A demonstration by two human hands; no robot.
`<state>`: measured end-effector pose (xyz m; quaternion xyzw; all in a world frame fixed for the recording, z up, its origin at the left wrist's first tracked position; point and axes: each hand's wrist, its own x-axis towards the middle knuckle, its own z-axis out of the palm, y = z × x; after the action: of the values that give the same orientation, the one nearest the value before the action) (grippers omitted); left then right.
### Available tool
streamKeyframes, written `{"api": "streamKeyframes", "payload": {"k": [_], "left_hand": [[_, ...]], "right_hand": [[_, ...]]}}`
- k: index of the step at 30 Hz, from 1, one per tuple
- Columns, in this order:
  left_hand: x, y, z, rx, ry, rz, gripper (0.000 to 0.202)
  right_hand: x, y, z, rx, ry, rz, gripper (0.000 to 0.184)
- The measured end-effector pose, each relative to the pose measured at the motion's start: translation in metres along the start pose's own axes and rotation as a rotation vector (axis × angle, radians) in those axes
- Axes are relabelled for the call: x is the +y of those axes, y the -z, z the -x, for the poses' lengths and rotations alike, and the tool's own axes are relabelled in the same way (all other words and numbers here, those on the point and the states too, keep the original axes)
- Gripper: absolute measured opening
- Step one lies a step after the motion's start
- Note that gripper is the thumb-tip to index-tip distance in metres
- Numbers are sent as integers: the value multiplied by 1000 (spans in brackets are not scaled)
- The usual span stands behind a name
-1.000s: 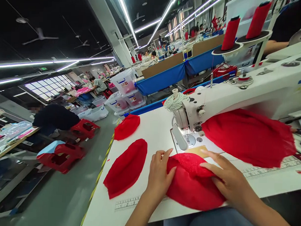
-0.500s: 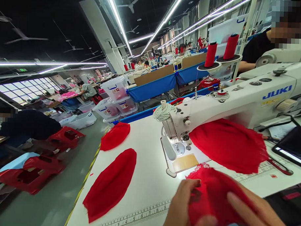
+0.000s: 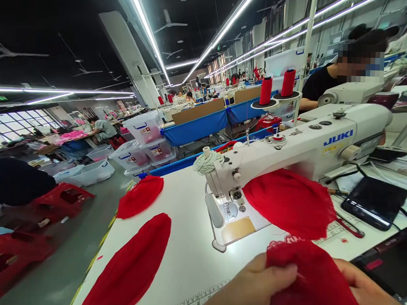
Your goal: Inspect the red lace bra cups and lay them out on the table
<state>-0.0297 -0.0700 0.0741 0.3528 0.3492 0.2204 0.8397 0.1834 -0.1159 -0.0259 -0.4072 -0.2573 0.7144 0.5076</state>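
Note:
A red fabric piece with a lacy edge (image 3: 314, 278) is held up between both hands at the table's front. My left hand (image 3: 259, 283) pinches its left side, thumb on top. On the other side my right hand (image 3: 369, 287) grips the cloth, its fingers partly behind it. Just beyond is a white sewing machine (image 3: 290, 146), and another red fabric piece (image 3: 288, 202) lies under its arm. To the left, a long red piece (image 3: 133, 261) and a smaller red piece (image 3: 141, 197) rest flat on the white table (image 3: 187, 223).
Red thread cones (image 3: 266, 91) stand behind the machine. At the right lie a black phone-like device (image 3: 375, 200) and red-handled scissors (image 3: 350, 226). Clear plastic bins (image 3: 146, 128) are stacked past the table. Red stools (image 3: 63, 201) stand left, and a person (image 3: 322, 81) sits behind the machine.
The view has swung right. My hands have spread the held red fabric more open, and its lace edge now shows along the top. The pieces on the table lie as before.

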Motion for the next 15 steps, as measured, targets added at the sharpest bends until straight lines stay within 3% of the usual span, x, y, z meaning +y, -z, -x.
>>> {"api": "streamKeyframes", "payload": {"k": [3, 7, 9, 11, 13, 15], "left_hand": [[12, -4, -39, 77, -184, -53, 40], [27, -8, -98, 383, -667, -515, 12], [33, -9, -124, 541, -817, -738, 24], [39, -8, -144, 700, -850, -880, 35], [44, -6, -160, 839, -786, -1024, 36], [49, -3, -171, 928, -679, -1151, 32]], "right_hand": [[-34, 10, -6, 115, 31, -39, 42], [-91, 7, -37, 320, 316, 165, 41], [-108, 3, -56, 392, 459, 319, 43], [-115, -1, -73, 486, 613, 565, 43], [-116, -2, -86, 658, 733, 838, 45], [-112, -1, -97, 844, 742, 1036, 50]]}}
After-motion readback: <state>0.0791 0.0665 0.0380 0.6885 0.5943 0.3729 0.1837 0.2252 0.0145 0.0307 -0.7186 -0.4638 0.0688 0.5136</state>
